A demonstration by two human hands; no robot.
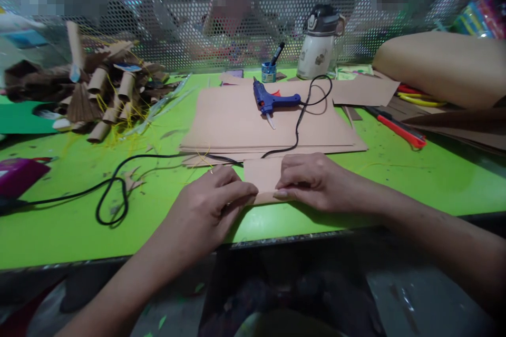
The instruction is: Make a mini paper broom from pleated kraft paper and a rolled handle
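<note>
Between my hands, near the front edge of the green table (166, 237), is a small piece of brown paper (263, 174). Its near edge is folded or rolled into a narrow strip. My left hand (219, 200) pinches the left end of that edge, thumb beneath the fingers. On the right end, my right hand (312, 181) grips with curled fingers and thumb. Just beyond lies a stack of brown paper sheets (229, 121), with a blue hot glue gun (276, 99) resting on top. The gun's black cord passes behind the small piece.
Brown paper rolls with yellow strings (114, 92) pile up at the left, near a purple box (21, 176). A white bottle (316, 47) and a blue jar (269, 71) stand by the perforated metal screen (174, 21). A red utility knife (401, 130) lies at the right.
</note>
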